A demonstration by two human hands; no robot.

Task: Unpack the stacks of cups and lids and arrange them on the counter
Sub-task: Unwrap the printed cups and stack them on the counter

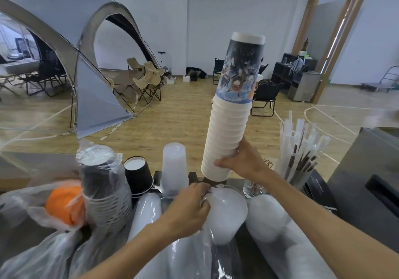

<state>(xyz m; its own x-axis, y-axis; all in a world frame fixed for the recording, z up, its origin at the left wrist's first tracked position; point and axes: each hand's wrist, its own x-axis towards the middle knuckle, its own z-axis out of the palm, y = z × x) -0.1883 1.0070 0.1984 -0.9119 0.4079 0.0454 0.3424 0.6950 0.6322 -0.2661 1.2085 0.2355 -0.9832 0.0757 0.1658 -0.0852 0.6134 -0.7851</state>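
Observation:
My right hand (243, 163) grips the lower part of a tall stack of white paper cups (228, 127), upside down, with a printed cup on top; the stack leans slightly right above the counter. My left hand (191, 205) grips the near end of a plastic-wrapped stack of clear cups (224, 211) lying on the counter. A short upright stack of clear cups (173, 168) stands just behind my left hand. Two black paper cups (138, 176) stand to its left. A bagged stack of dark cups (103, 183) stands further left.
More wrapped clear-cup sleeves (280, 235) lie at the front right and front centre (146, 216). A holder of wrapped straws (300, 149) stands at the right beside a dark machine (371, 170). A plastic bag with an orange object (62, 204) sits at the left.

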